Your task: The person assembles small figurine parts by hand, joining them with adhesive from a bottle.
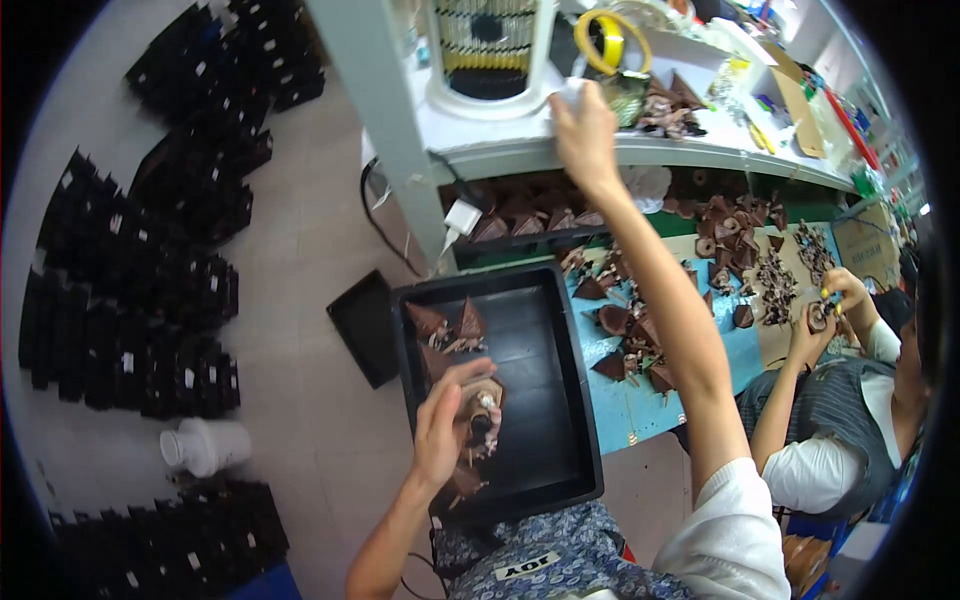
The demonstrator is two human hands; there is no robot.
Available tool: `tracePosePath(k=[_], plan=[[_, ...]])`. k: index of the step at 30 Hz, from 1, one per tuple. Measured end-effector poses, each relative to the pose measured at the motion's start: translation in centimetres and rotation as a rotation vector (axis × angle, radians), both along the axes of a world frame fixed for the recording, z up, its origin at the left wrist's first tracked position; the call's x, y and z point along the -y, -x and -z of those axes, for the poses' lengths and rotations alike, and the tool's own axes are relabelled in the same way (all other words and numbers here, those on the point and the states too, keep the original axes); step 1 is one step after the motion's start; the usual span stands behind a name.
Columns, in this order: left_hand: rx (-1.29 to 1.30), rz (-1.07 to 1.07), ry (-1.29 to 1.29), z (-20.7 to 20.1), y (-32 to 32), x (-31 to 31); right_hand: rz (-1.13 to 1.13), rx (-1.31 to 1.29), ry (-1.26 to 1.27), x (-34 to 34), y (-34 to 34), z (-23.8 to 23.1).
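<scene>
My left hand is over the left part of a black tray, its fingers closed round a small brown model with a tan base and little pale and dark figures. Brown cone-roofed pieces lie in the tray beyond that hand, and another piece sits nearer me. Stretched far forward, my right hand is at the edge of the white shelf. Its fingers close around a small whitish thing, blurred and partly hidden, beside a yellow tape roll.
A blue-topped bench right of the tray carries many brown pieces. A co-worker handles a small part there. A white-framed round container stands on the shelf by a grey post. Stacked black trays fill the left floor.
</scene>
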State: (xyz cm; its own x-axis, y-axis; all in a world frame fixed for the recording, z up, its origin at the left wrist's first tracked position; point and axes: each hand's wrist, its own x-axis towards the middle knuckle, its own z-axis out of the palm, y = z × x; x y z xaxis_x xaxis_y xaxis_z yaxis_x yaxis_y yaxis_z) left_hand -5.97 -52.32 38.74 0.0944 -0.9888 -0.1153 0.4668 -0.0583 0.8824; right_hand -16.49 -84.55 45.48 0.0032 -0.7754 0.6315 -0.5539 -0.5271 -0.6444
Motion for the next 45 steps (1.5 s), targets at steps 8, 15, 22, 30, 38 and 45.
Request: tracePosePath(k=[8, 15, 22, 30, 38, 45], plan=[[-0.152, 0.048, -0.103, -1.9, -2.2, 0.0, -0.737, 0.196, -0.799, -21.7, 7.9, -1.8], [-0.364, 0.148, -0.239, -3.3, -1.4, -0.6, -0.733, 0.123, -0.728, -25.7, 12.4, 0.0], [-0.328, 0.189, -0.339, -4.3, -0.7, -0.9, -0.696, -0.072, -0.386, -25.6, 12.1, 0.3], [-0.321, 0.215, -0.348, -4.0, -0.7, -0.9, -0.702, -0.184, -0.455, -25.6, 11.2, -0.6], [-0.297, 0.207, -0.345, -3.2, -0.3, -0.9, -0.663, -0.268, -0.453, -25.5, 10.8, -1.3], [-0.290, 0.186, -0.370, -2.8, 0.0, -0.9, -0.666, -0.294, -0.422, -25.6, 10.4, -1.6]])
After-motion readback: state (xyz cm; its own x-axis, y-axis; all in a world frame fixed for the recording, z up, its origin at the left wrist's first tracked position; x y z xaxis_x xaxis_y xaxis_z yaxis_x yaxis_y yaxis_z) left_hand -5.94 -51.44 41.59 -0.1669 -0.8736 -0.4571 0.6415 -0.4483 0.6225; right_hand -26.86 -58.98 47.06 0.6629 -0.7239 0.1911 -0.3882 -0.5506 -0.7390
